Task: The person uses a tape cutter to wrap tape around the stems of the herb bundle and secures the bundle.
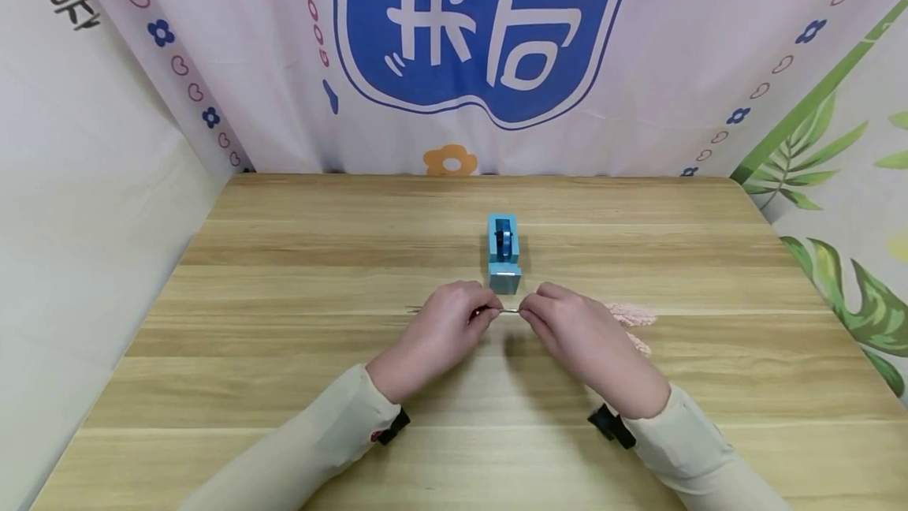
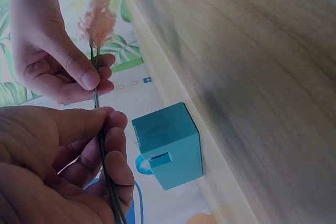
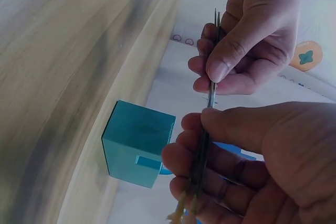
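Observation:
Both hands hold a small bunch of artificial flower stems [image 1: 509, 311] level above the table, just in front of a blue tape dispenser [image 1: 504, 278]. The left hand [image 1: 452, 318] pinches the stems between thumb and fingers, with the bare ends sticking out to its left. Close beside it, the right hand [image 1: 583, 328] pinches them nearer the blooms. Fluffy pink flower heads [image 2: 98, 19] show past the right hand in the left wrist view. Between the two thumbs a short stretch of stems [image 3: 211, 98] looks shiny; I cannot tell whether tape covers it.
The wooden table [image 1: 284, 385] runs back to a printed cloth [image 1: 284, 101] with a blue emblem. A leaf-patterned cloth [image 1: 858, 290] hangs on the right, a pale one [image 1: 92, 180] on the left. Black wrist straps [image 1: 612, 426] sit at both cuffs.

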`<state>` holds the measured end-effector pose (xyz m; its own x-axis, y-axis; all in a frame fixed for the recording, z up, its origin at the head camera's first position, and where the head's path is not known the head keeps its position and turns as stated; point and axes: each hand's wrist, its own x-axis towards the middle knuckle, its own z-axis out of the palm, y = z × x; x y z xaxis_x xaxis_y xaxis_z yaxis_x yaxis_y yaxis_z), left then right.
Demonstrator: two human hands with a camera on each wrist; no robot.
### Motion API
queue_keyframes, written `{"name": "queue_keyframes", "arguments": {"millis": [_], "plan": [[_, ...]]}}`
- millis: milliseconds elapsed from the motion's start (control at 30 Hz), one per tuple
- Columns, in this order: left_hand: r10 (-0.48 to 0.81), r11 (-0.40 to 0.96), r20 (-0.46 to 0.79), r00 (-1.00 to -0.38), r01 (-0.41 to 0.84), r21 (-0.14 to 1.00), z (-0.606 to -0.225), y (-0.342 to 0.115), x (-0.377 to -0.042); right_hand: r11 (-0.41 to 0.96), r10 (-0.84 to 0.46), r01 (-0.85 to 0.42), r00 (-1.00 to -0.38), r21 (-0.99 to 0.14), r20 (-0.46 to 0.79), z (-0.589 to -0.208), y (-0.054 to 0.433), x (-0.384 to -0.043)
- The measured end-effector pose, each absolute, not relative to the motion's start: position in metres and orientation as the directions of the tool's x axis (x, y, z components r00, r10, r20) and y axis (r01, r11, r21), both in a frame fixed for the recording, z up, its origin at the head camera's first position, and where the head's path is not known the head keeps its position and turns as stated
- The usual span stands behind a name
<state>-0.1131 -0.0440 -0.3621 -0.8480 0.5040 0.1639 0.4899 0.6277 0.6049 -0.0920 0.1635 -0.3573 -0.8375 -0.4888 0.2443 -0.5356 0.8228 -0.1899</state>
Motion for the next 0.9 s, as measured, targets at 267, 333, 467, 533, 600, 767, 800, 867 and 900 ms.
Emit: {"name": "queue_keyframes", "arguments": {"millis": [267, 333, 467, 533, 600, 767, 800, 867, 900], "plan": [[0.507, 0.626, 0.122, -0.853, 0.462, 0.628, -0.364, -0.042, -0.114, 0.810, -0.490, -0.545, -0.831, -0.215, 0.261, -0.360, 0.166, -0.097], [0.519, 0.627, 0.106, -0.848, 0.462, 0.628, -0.364, -0.042, -0.116, 0.811, -0.490, -0.545, -0.831, -0.212, 0.262, -0.361, 0.166, -0.098], [0.541, 0.625, 0.100, -0.835, 0.479, 0.616, -0.367, -0.042, -0.120, 0.816, -0.492, -0.536, -0.841, -0.217, 0.227, -0.363, 0.164, -0.099], [0.544, 0.623, 0.099, -0.833, 0.481, 0.617, -0.367, -0.043, -0.121, 0.819, -0.490, -0.527, -0.848, -0.225, 0.203, -0.363, 0.164, -0.100], [0.543, 0.621, 0.104, -0.833, 0.482, 0.618, -0.368, -0.043, -0.122, 0.822, -0.488, -0.520, -0.853, -0.230, 0.186, -0.362, 0.163, -0.100], [0.526, 0.629, 0.088, -0.846, 0.456, 0.629, -0.368, -0.043, -0.124, 0.830, -0.479, -0.512, -0.857, -0.221, 0.189, -0.361, 0.162, -0.100], [0.523, 0.632, 0.083, -0.848, 0.451, 0.631, -0.368, -0.042, -0.125, 0.832, -0.475, -0.510, -0.859, -0.221, 0.193, -0.361, 0.162, -0.101], [0.521, 0.637, 0.086, -0.849, 0.453, 0.624, -0.367, -0.042, -0.125, 0.831, -0.470, -0.508, -0.860, -0.228, 0.200, -0.361, 0.161, -0.101], [0.520, 0.639, 0.086, -0.850, 0.454, 0.622, -0.367, -0.042, -0.125, 0.829, -0.469, -0.508, -0.859, -0.233, 0.205, -0.362, 0.161, -0.102]]}}
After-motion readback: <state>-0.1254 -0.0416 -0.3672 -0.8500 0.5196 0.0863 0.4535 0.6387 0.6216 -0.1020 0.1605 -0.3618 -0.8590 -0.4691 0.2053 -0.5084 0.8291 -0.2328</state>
